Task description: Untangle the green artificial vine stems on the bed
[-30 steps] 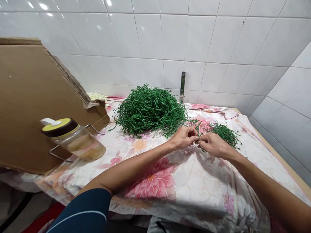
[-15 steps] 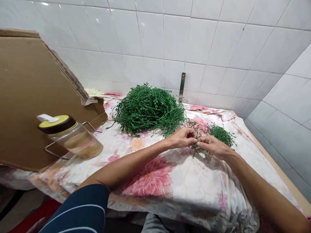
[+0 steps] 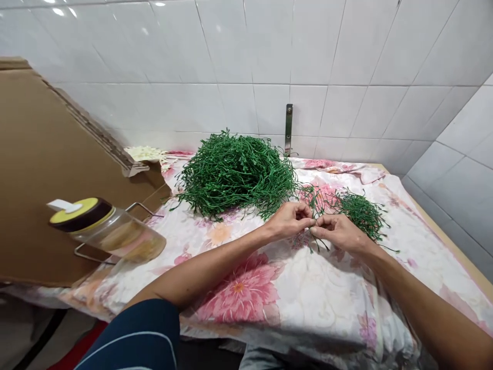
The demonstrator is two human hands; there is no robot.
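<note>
My left hand (image 3: 290, 221) and my right hand (image 3: 339, 232) meet fingertip to fingertip above the table, both pinched on thin green plastic stems (image 3: 316, 206). Stem ends stick out above and below the pinch. Behind my left hand a large tangled heap of green plastic stems (image 3: 236, 174) with small bud tips lies on the cloth. A smaller bunch of the same stems (image 3: 364, 213) lies just beyond my right hand. My fingers hide the exact point where the stems are gripped.
A flowered cloth (image 3: 239, 288) covers the table. At the left, a clear bottle (image 3: 127, 234) with a yellow and black lid leans by an open cardboard box (image 3: 57, 180). Pale small pieces (image 3: 144, 153) lie behind the box. A metal bracket (image 3: 288, 128) is fixed to the tiled wall.
The camera view has shifted slightly. Both hands stay pinched together at nearly the same place, and the stem ends below them now spread differently.
</note>
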